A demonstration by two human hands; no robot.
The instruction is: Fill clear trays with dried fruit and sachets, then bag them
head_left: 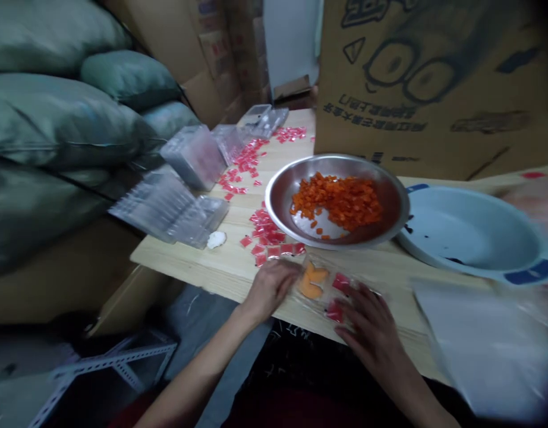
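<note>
A clear plastic tray [327, 274] lies near the front edge of the wooden table, with orange curved pieces [313, 279] in its left part and red square packets [334, 311] in its right part. My left hand [271, 288] is at the tray's left edge, fingers curled together; what they hold, if anything, is hidden. Over the tray's right side, my right hand [369, 318] rests with fingers stretched out and apart, touching the red packets. Just beyond my left hand lie several more small red packets [267, 229].
A steel bowl [280, 196] of small orange pieces stands behind the tray, beside a light blue basin [470, 223]. Stacked clear boxes [167, 199] line the table's left edge. A large cardboard box [434, 137] stands behind; a plastic sheet [483, 345] lies at right.
</note>
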